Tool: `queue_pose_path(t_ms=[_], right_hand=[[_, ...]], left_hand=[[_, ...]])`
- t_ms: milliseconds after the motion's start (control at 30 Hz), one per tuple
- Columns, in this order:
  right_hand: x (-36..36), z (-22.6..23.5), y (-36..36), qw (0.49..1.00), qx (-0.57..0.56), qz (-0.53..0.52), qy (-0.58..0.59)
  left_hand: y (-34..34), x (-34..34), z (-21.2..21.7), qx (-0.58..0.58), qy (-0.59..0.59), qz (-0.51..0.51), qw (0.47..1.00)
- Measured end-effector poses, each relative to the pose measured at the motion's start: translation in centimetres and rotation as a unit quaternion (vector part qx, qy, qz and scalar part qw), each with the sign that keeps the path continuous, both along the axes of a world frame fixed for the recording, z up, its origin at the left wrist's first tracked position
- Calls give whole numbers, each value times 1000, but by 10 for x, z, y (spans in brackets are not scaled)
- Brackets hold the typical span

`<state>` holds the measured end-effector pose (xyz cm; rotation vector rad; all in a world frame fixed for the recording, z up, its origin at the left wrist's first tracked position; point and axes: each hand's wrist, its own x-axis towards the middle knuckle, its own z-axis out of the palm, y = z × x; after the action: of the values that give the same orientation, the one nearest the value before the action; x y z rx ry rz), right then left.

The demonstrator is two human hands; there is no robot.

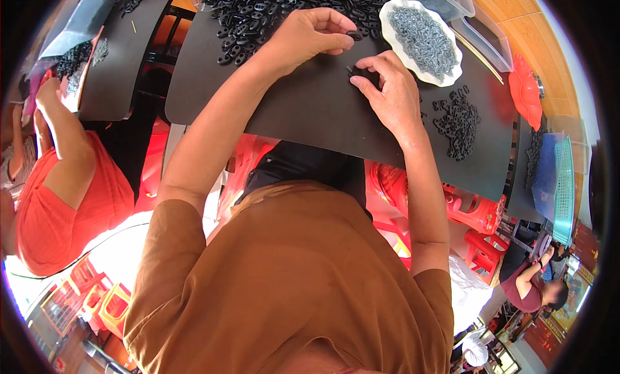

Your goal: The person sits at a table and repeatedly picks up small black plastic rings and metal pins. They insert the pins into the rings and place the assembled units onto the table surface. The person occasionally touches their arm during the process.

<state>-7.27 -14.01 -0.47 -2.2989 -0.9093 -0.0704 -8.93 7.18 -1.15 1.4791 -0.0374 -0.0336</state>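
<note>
My left hand point(313, 33) is closed in a pinch on a small black plastic cord-lock piece point(354, 35), held just above the dark table. My right hand point(392, 88) is close by on the right, thumb and fingers curled round a small dark piece point(367, 73); its exact kind is mostly hidden by the fingers. Beyond my left hand spreads a big heap of black cord-lock pieces with holes point(248, 19). A white scalloped dish point(386, 26) full of small grey metal springs point(423, 41) stands just past my right hand.
A smaller pile of black pieces point(457, 123) lies on the table point(290, 119) at the right. Further right are a red scalloped dish point(526, 93) and a turquoise basket point(564, 190). Another person in red point(71, 206) sits at the left table. Red stools point(475, 212) stand below.
</note>
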Motion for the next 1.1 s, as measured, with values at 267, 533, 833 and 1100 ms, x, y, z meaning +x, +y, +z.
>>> queue_pose_path(t_ms=[267, 533, 833, 1100], right_hand=[[-2, 9, 7, 996, 4, -17, 83], [-4, 6, 15, 999, -23, 2, 43], [-5, 6, 11, 999, 18, 18, 41], [0, 11, 6, 997, 2, 44, 68]], left_hand=[[7, 0, 3, -207, 54, -59, 975], [12, 5, 1, -328, 86, -46, 940], [0, -4, 8, -85, 75, -57, 992], [-3, -7, 11, -33, 36, -74, 996]])
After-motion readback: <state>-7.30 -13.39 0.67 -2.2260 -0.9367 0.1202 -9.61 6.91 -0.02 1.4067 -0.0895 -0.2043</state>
